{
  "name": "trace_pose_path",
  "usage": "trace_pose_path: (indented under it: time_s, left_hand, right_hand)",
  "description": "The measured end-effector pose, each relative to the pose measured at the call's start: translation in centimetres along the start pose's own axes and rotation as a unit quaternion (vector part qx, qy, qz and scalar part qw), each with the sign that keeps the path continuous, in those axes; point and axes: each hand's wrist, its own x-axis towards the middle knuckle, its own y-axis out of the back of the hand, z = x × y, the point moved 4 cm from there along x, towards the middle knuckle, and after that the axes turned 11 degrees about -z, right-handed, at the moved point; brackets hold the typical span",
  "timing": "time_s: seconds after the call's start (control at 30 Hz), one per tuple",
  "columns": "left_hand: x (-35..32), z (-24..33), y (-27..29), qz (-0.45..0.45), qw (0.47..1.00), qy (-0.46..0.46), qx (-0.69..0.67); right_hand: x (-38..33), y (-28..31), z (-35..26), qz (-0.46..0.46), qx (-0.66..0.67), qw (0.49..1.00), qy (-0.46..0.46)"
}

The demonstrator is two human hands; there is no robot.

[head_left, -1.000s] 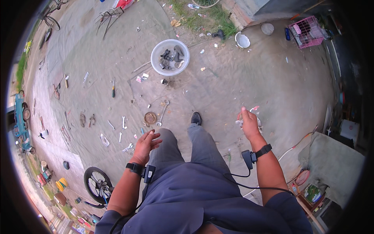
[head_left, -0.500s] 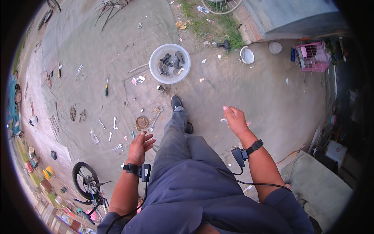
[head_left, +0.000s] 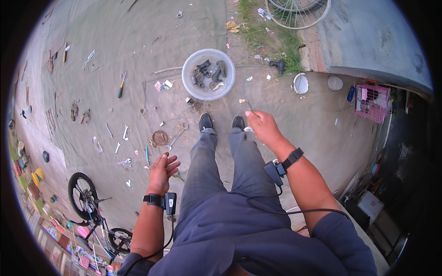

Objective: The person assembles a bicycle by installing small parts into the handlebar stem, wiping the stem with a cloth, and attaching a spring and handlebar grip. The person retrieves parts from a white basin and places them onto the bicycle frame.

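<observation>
Right hand (head_left: pixel 263 126) grip pinching thin rod (head_left: pixel 250 107) | left hand (head_left: pixel 162 171) loose | concrete yard (head_left: pixel 115 55), tools strewn

Pink cage (head_left: pixel 373 102), grey trousers (head_left: pixel 221 184)

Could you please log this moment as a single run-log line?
left hand: open, empty | right hand: shut on thin metal rod | ahead: grey basin of dark parts | ground: wrenches left
</observation>
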Motion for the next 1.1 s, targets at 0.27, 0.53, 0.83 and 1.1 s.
trace_pose_path:
  time_s: [0.27,0.53,0.83,1.1]
  left_hand:
    - [3.6,-0.6,-3.7,0.002,0.998,-0.002,-0.067]
    - [9.3,-2.1,-9.8,0.013,0.992,-0.013,-0.123]
    - [21.1,-2.5,-15.5,-0.031,0.990,-0.012,-0.138]
    - [31.2,-3.4,-15.0,-0.038,0.989,-0.029,-0.141]
  right_hand:
    - [7.2,2.3,0.4,-0.051,-0.008,0.997,-0.054]
    - [15.7,5.1,6.6,-0.136,0.021,0.984,-0.115]
    - [26.6,8.7,16.7,-0.117,-0.227,0.966,-0.044]
    - [35.7,7.4,21.5,-0.190,-0.318,0.925,-0.085]
